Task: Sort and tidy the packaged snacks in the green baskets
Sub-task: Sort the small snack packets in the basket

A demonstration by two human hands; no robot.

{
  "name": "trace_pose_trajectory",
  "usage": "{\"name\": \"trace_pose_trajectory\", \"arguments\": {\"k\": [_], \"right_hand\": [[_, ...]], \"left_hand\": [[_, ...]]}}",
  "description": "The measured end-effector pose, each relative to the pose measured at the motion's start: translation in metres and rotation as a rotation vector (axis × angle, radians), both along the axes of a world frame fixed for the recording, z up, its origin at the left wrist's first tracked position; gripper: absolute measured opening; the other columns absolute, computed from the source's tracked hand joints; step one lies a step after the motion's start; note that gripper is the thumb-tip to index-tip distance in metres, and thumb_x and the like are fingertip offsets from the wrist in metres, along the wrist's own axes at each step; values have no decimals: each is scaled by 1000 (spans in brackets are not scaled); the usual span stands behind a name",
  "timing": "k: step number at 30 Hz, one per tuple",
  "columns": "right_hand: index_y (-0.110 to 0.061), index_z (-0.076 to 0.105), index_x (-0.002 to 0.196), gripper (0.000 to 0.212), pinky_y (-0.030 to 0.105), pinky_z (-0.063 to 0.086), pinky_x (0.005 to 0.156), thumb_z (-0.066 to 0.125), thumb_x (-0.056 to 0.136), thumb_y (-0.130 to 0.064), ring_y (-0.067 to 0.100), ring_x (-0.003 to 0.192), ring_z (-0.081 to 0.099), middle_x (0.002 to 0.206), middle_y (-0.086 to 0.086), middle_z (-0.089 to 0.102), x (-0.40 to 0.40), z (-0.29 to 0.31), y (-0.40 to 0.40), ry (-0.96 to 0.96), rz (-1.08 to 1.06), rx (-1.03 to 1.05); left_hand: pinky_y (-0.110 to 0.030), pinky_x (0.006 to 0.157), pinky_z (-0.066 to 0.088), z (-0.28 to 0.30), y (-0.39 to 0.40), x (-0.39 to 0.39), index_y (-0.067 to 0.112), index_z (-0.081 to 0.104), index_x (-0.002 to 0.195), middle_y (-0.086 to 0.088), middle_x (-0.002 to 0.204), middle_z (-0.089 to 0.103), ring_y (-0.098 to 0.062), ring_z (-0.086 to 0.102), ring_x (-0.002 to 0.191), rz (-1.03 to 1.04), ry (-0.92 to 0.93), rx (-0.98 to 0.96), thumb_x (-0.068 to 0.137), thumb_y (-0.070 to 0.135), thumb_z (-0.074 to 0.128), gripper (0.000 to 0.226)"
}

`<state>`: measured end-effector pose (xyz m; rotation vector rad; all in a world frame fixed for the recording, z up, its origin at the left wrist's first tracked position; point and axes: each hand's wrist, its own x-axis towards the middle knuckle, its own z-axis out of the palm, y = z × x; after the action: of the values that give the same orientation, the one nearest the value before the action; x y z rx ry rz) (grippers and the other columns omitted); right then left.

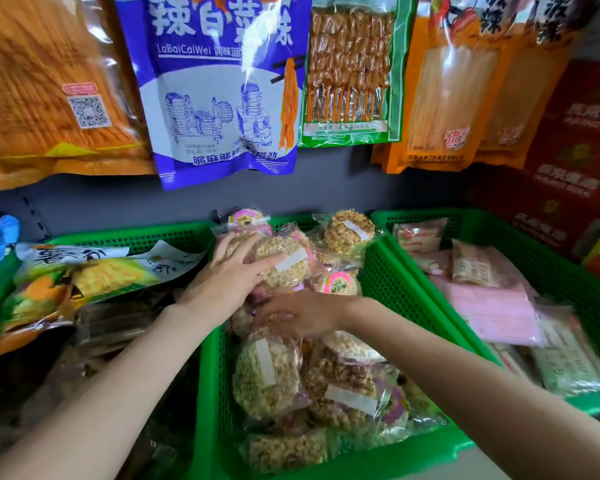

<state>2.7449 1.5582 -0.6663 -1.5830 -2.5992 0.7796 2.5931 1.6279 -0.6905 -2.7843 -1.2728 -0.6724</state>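
1. Middle basket (pixel 388 271): green plastic, perforated walls, rectangular, heaped with round puffed-grain cakes in clear crinkled wrap.
2. Left hand (pixel 229 271): reaching into the far end of the middle basket, fingers spread and lightly curved over the top cake (pixel 284 261), a pale, knobbly disc with a white label strip; grip loose, more resting than clamping.
3. Right hand (pixel 298 315): lower, just nearer than the left, palm down on the pile in the middle basket, ring on one finger; fingertips hidden among the wrappers, so cannot tell how far closed the grip is or whether it holds anything.
4. Pink-labelled cake (pixel 340 282): just right of both hands, round sticker facing up, against the right wall of the middle basket.
5. Near cakes (pixel 267 379): bigger-looking discs, some pale, some darker brown, lying tilted and overlapping at the near end of the middle basket.
6. Left basket (pixel 136 237): touching the middle basket's left wall, holding flat glossy bags printed with yellow corn.
7. Right basket (pixel 465 220): beside the middle basket's right wall, holding flat pink and pale sachets, blurred.
8. Hanging bags (pixel 222 91): above the middle basket, large glossy pouches, blue, orange and green.
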Motion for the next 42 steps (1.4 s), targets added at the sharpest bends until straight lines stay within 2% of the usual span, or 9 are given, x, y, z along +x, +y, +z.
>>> {"name": "trace_pose_trajectory", "arguments": {"k": [6, 10, 13, 19, 23, 26, 29, 33, 42], "right_hand": [[-29, 25, 145, 70, 35, 28, 113, 63, 88, -22, 9, 132, 34, 153, -8, 24, 34, 9, -17, -34, -65, -283], [-33, 20, 143, 79, 27, 53, 84, 68, 83, -14, 4, 80, 63, 144, -7, 38, 39, 6, -19, -95, -189, -278], [-28, 19, 146, 86, 33, 51, 79, 72, 79, -18, 17, 84, 56, 133, 7, 53, 35, -12, -9, -230, -258, -153], [-14, 61, 111, 37, 11, 44, 69, 73, 76, -16, 11, 88, 55, 98, -5, 58, 41, 8, -14, -117, -327, 182], [-18, 69, 95, 29, 7, 34, 55, 78, 69, -11, -6, 56, 49, 70, -18, 52, 69, 54, -20, 96, -474, 496], [-18, 64, 87, 24, 17, 41, 60, 77, 71, -7, -3, 55, 51, 71, -8, 59, 74, 76, -26, 662, -595, 537], [-15, 59, 88, 17, 22, 47, 54, 69, 77, -6, 9, 59, 59, 75, 2, 61, 55, 88, -25, 1152, -549, 410], [-15, 58, 87, 19, 17, 49, 51, 68, 79, -1, 8, 63, 56, 88, 7, 56, -7, 74, -10, 1004, -434, 275], [-14, 52, 110, 32, 27, 56, 75, 61, 84, 4, 13, 82, 58, 120, 7, 50, -130, 64, 16, 978, -229, 3]], "left_hand": [[-46, 117, 11, 4, -8, 0, 50, 29, 138, 10, 157, 4, -30, -9, 143, 15, 99, -95, 97, 21, 43, 53], [-53, 116, 9, 6, -11, -5, 54, 17, 140, 11, 157, -8, -28, -23, 141, -13, 184, -187, 92, 30, 52, 64], [-54, 116, 10, 8, -11, -9, 57, 10, 139, 13, 156, -13, -26, -26, 140, -25, 233, -211, 91, 34, 53, 69], [-51, 117, 4, 13, -10, -11, 55, 19, 138, 10, 157, -1, -27, -15, 143, -32, 183, -222, 93, 30, 50, 61], [-37, 115, 19, 23, -8, -3, 49, 37, 130, -2, 146, 40, -29, 22, 140, -73, -25, -365, 91, 37, 53, 44], [-6, 86, 38, 40, -16, -10, 35, 59, 117, 4, 117, 61, -10, 53, 113, -162, -295, -636, 92, 25, 56, 27], [-14, 87, 49, 53, -27, -31, 31, 61, 115, 12, 124, 58, -2, 56, 110, -201, -516, -875, 90, 20, 58, 28], [-27, 75, 58, 71, -37, -68, 22, 59, 116, 1, 106, 68, -13, 68, 89, -163, -915, -1095, 76, 19, 63, 41], [-14, 49, 40, 114, -58, -233, 21, 59, 91, 12, 62, 62, -5, 58, 59, 224, -928, -842, 74, 25, 61, 17]]}}
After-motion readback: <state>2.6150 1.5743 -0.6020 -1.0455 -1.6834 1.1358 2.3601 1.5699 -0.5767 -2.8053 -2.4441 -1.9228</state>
